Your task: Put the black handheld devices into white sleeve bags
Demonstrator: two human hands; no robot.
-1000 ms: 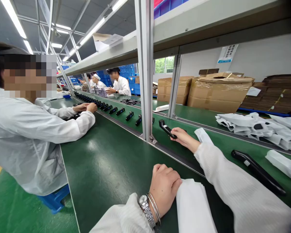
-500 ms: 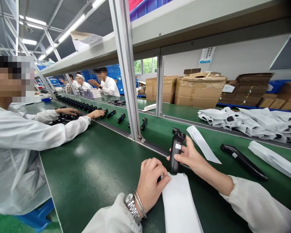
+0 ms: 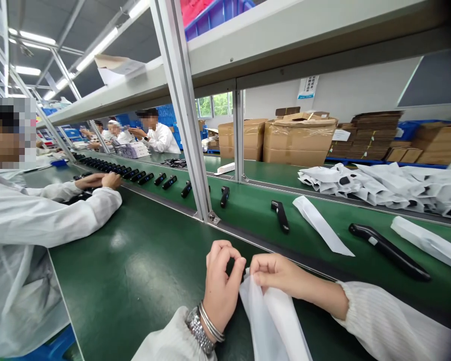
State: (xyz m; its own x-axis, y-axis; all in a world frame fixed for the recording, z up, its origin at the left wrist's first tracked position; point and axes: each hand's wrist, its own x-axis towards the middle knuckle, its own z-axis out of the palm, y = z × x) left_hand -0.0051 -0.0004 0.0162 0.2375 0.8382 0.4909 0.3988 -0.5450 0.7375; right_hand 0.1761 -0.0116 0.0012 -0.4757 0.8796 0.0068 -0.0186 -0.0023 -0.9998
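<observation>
Near the front edge of the green table, my right hand (image 3: 281,276) pinches the top end of a thin white sleeve (image 3: 257,313), lifted from the white sleeves (image 3: 285,313) under it. My left hand (image 3: 222,283), with a watch and bangles at its wrist, is just left of it, thumb and fingertips curled together beside the sleeve's edge; what they hold, if anything, is hidden. Beyond the hands a short black handheld device (image 3: 280,215) lies on the green strip, with a flat white sleeve (image 3: 321,225) and a long black device (image 3: 389,250) to its right.
A metal post (image 3: 186,115) rises beyond my left hand. Left of it runs a row of black devices (image 3: 138,175), near a co-worker's hands (image 3: 97,183). A wrapped item (image 3: 428,243) lies far right, before a pile of white packages (image 3: 383,188). Cardboard boxes (image 3: 296,140) stand behind.
My right hand has let go of the black device, which now lies on the strip, and has taken hold of a white sleeve. The co-worker's hand has drawn back from the row.
</observation>
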